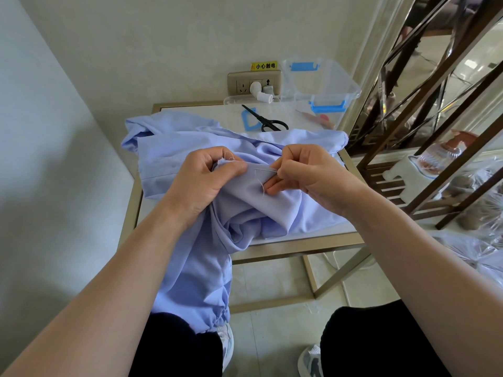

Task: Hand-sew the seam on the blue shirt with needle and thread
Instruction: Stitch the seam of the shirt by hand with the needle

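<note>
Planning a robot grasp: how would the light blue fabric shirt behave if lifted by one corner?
Likely floppy: the light blue fabric shirt bunches into folds where the left hand grips it. Probably slides easily: much of it hangs limp off the gold-framed table.

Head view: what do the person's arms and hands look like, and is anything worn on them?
Both arms are bare as far as the frame shows: there is no sleeve on the left forearm or the right forearm. The left hand and the right hand wear no gloves, and no ring, watch or bracelet shows on either.
</note>
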### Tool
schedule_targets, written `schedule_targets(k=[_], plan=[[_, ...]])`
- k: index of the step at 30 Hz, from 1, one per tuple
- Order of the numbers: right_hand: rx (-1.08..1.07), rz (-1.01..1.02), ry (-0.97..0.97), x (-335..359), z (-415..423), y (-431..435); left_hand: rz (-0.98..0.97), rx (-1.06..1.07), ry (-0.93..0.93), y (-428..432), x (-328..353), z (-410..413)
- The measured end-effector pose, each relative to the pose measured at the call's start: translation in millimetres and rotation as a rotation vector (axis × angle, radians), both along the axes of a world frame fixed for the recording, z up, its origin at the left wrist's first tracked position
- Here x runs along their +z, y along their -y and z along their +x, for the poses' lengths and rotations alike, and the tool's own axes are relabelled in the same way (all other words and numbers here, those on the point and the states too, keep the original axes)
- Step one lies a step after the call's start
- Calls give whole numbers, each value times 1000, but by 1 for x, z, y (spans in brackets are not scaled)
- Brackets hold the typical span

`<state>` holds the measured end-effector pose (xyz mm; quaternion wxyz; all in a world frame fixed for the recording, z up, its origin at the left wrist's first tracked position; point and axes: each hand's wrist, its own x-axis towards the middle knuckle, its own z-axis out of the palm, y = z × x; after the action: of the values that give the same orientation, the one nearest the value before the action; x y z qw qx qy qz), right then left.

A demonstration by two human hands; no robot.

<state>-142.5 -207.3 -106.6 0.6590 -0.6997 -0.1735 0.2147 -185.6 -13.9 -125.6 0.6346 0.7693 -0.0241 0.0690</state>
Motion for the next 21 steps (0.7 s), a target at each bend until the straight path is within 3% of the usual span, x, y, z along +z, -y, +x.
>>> schedule_targets(k=[10,21], plan=[[-50,-149,108,-3,-2,-1,38,-19,32,0,-1,-1],[-32,62,60,-4,-3,1,-56,-27,-25,1,5,-2]])
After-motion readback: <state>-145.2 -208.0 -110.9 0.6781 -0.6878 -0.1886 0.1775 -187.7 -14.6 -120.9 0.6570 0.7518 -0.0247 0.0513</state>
